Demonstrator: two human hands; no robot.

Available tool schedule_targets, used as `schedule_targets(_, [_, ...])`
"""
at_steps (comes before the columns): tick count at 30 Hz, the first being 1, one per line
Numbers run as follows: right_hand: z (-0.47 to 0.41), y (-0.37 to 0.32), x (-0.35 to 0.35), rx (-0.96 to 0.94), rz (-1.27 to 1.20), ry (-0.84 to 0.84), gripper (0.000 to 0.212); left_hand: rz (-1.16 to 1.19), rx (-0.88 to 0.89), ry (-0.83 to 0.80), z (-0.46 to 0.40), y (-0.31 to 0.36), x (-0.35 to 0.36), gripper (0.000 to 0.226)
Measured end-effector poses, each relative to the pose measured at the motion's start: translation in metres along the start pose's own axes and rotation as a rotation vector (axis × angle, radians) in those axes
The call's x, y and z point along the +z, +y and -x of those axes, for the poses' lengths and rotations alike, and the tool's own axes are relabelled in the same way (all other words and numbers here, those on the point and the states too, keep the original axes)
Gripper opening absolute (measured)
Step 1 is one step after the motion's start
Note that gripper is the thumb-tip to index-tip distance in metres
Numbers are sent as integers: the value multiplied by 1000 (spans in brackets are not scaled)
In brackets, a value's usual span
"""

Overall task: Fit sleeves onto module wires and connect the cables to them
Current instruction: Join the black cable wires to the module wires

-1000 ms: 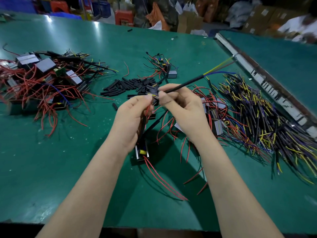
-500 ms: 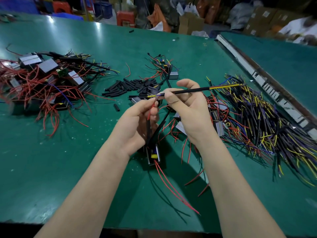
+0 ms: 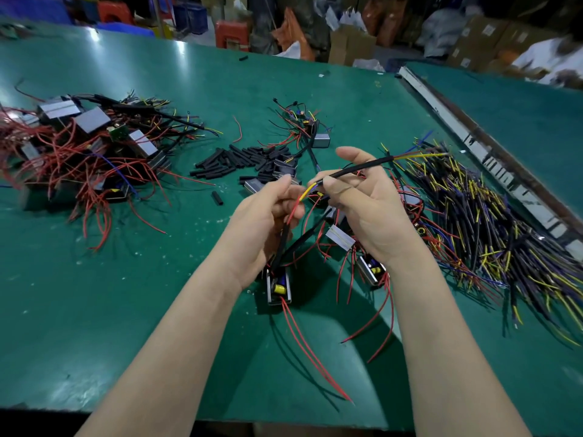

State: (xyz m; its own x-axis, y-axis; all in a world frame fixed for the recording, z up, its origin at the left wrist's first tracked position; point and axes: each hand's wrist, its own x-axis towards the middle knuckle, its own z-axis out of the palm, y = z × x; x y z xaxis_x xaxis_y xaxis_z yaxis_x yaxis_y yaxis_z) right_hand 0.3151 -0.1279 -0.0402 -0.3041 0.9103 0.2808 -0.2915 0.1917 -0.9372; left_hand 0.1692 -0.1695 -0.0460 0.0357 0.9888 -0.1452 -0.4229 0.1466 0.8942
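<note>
Module (image 3: pixel 279 287) hangs low under the left hand (image 3: pixel 265 216), light and rigid on thin floppy red wires (image 3: pixel 295 207) pinched between left fingertips, a black sleeve below them. Right hand (image 3: pixel 362 209) pinches black cable (image 3: pixel 356 168) near its stripped yellow end, other fingers loose; cable looks springy, best gripped close to tip. Spare sleeves (image 3: pixel 239 160) lie beyond.

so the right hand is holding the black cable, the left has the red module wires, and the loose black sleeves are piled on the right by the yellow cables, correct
Not quite. The head view shows the sleeves piled left of the hands, toward the table's middle, not by the yellow cables on the right. The rest holds: the right hand holds the black cable and the left hand has the red wires.
</note>
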Motion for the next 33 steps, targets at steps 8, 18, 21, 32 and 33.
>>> schedule_targets(8, [-1, 5, 8, -120, 330, 246, 22, -739, 989, 424, 5, -16, -5, 9])
schedule_targets(18, [0, 3, 16, -134, 295, 249, 17, -1523, 895, 461, 4, -32, 3, 25])
schedule_targets(21, [-1, 0, 14, -108, 257, 280, 17, -1260, 836, 389, 2, -26, 5, 17])
schedule_targets(32, [4, 9, 20, -355, 539, 93, 11, -568, 655, 482, -7, -19, -9, 13])
schedule_targets(33, [4, 9, 21, -362, 545, 83, 14, -549, 650, 476, -8, -19, -10, 12])
